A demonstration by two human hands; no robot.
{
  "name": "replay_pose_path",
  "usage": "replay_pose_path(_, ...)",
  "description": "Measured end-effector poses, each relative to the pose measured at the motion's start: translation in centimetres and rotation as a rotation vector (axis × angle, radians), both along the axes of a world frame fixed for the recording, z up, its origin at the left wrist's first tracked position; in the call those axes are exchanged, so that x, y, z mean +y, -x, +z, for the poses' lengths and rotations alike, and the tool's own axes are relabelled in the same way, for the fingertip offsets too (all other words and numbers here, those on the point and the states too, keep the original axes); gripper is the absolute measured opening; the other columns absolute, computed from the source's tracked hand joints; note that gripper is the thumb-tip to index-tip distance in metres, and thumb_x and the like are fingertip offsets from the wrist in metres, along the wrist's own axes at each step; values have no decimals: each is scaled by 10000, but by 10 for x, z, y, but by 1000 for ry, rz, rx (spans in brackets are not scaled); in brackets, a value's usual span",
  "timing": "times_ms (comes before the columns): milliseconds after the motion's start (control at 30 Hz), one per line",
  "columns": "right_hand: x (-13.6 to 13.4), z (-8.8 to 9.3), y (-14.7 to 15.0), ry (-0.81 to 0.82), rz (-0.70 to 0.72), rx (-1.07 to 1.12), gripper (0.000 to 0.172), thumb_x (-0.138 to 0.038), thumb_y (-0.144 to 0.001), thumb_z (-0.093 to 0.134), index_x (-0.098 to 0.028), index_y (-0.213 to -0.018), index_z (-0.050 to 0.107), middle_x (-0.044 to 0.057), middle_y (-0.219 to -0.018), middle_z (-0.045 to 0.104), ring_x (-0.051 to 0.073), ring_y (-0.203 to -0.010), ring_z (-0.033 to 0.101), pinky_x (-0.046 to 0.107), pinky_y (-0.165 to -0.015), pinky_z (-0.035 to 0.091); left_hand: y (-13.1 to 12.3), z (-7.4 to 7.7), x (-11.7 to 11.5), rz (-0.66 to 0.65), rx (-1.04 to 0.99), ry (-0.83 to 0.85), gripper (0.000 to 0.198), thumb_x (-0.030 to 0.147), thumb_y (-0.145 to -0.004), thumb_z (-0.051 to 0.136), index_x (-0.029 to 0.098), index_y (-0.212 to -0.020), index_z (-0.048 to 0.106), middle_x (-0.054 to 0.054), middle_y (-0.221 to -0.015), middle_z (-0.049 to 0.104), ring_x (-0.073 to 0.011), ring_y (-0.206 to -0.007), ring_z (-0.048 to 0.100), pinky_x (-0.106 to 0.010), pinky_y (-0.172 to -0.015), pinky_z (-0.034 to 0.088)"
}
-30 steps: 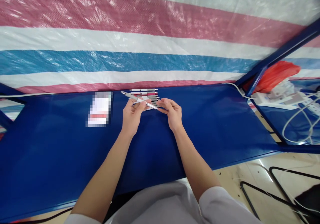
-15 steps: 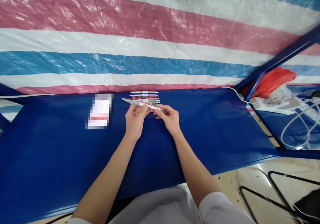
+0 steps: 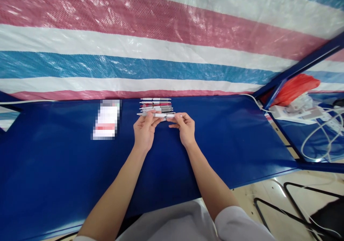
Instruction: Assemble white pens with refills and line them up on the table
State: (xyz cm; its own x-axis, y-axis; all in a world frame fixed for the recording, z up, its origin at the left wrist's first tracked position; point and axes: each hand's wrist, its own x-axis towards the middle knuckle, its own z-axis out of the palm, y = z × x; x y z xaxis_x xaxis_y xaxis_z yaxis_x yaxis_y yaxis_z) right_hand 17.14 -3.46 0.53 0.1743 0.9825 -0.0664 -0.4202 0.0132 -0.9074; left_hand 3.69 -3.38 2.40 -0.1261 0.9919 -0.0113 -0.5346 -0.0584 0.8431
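Between my two hands a white and grey pen lies level, its pointed tip toward the left. My left hand is closed on the grey part of it, thumb on top. At the other end, my right hand pinches the pen between thumb and fingers. Just beyond my fingers, several pens lie side by side on the blue table, some white and grey, one red. My fingers partly hide the nearest pens.
A blurred-out white rectangular item lies left of the pens. Behind the table hangs a striped plastic sheet. To the right, past a blue metal frame, are a red plastic bag and white cables.
The held pen has turned from a slant to nearly level, lining up with the row. My right hand has shifted slightly right. The view has moved a little.
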Motion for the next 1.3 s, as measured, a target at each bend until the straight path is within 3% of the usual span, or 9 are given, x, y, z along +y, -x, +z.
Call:
replay_pose_path(167, 0, 0, 1, 38, -81, 116, 290, -465, -746, 737, -215, -827, 615, -6, -808, 742, 159, -768, 747, 211, -564, 600, -3, -10, -2, 8, 92, -12, 296, 460, -757, 757, 186, -868, 743, -55, -911, 753, -219, -839, 719, -407, -833, 579)
replay_pose_path(300, 1, 0, 1, 72, -166, 198, 301, -486, -745, 723, -226, -841, 605, -15, -843, 745, 125, -735, 725, 216, -608, 598, -1, -16, -5, 18, 436, -50, 280, 446, -825, 691, 179, -868, 762, -70, -947, 761, -247, -925, 710, -403, -909, 547)
replay_pose_path(500, 7, 3, -9, 68, -345, 384, 340, -512, -751, 708, -239, -926, 606, -64, -804, 687, 96, -768, 708, 212, -666, 572, 7, -11, -13, -66, 997, -412, 270, 339, -917, 580, 201, -1120, 692, -65, -1113, 723, -225, -1050, 667, -392, -963, 518)
replay_pose_path(667, 11, 9, -24, 50, -424, 594, 201, -446, -849, 626, -262, -921, 592, -114, -738, 614, 48, -657, 656, 220, -689, 567, 20, -15, -22, -220, 1302, -705, 256, 293, -935, 564, 215, -1154, 671, -79, -1193, 686, -226, -1132, 619, -430, -1001, 492)
replay_pose_path(800, 14, 10, -33, 5, -369, 729, 149, -421, -912, 544, -278, -888, 574, -132, -687, 556, 18, -529, 551, 206, -676, 554, 30, -23, -25, -361, 1484, -853, 286, 310, -952, 537, 207, -1187, 664, -88, -1277, 649, -255, -1238, 558, -477, -1081, 415)
replay_pose_path(900, 19, 7, -38, -32, -296, 871, 237, -397, -976, 418, -268, -848, 570, -127, -644, 515, 17, -460, 453, 195, -656, 543, 32, -26, -25, -425, 1578, -902, 331, 340, -966, 510, 194, -1230, 645, -95, -1327, 619, -269, -1295, 511, -498, -1122, 360)
replay_pose_path(1000, 23, 3, -42, -111, -207, 1027, 294, -385, -996, 369, -260, -822, 570, -107, -588, 454, 46, -445, 389, 170, -540, 483, 32, -25, -22, -468, 1632, -930, 369, 370, -967, 502, 188, -1263, 628, -103, -1369, 588, -279, -1327, 479, -514, -1147, 314)
replay_pose_path(1100, 27, -1, -45, -217, -109, 1145, 305, -443, -978, 395, -247, -820, 568, -89, -560, 386, 74, -467, 368, 177, -469, 416, 33, -23, -18, -502, 1658, -942, 407, 407, -958, 507, 187, -1283, 616, -108, -1396, 564, -294, -1338, 467, -538, -1160, 277)
replay_pose_path(1300, 30, -13, -46, -329, -47, 1295, 388, -520, -968, 355, -226, -775, 520, -87, -537, 314, 91, -469, 351, 204, -463, 403, 34, -20, -12, -539, 1680, -967, 441, 431, -951, 507, 180, -1299, 607, -114, -1422, 537, -316, -1346, 452, -557, -1153, 271)
